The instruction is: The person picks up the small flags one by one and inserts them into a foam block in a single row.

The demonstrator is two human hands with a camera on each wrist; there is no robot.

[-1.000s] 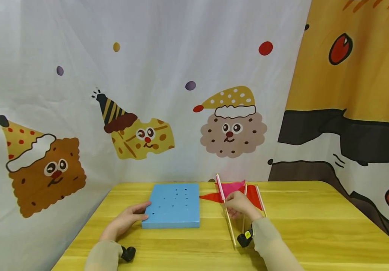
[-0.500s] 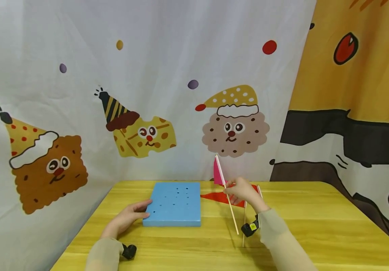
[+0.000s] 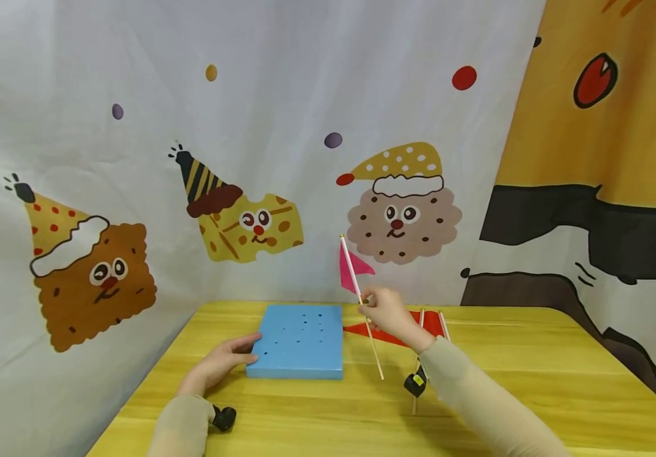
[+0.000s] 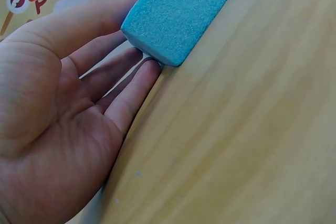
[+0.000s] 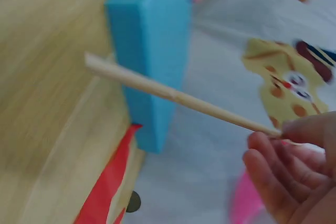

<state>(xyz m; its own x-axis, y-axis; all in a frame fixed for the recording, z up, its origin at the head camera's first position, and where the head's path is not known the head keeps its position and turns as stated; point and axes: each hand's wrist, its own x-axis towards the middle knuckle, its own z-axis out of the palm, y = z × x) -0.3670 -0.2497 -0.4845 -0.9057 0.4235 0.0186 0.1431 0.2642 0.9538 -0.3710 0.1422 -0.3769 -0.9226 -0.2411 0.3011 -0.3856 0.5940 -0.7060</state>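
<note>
A pink pennant flag (image 3: 352,271) on a thin wooden stick (image 5: 173,96) is pinched between the thumb and fingers of my right hand (image 3: 386,311). It tilts above the table, its lower end pointing down toward me, just right of the blue foam block (image 3: 296,358). The block lies flat, with several small holes in its top. At the block's left side rests my left hand (image 3: 218,365), its fingers nearly straight. In the left wrist view, the thumb and fingertips touch the block's corner (image 4: 173,19).
Red pennant flags (image 3: 387,337) on wooden sticks lie right of the block, partly behind my right forearm. One red tip reaches the block's right edge. Behind the wooden table (image 3: 533,381) hangs a white cloth (image 3: 282,127) printed with cartoon snacks.
My right hand has lifted the pink flag off the table and moved it up and left, toward the block. The left hand has stayed at the block's side.
</note>
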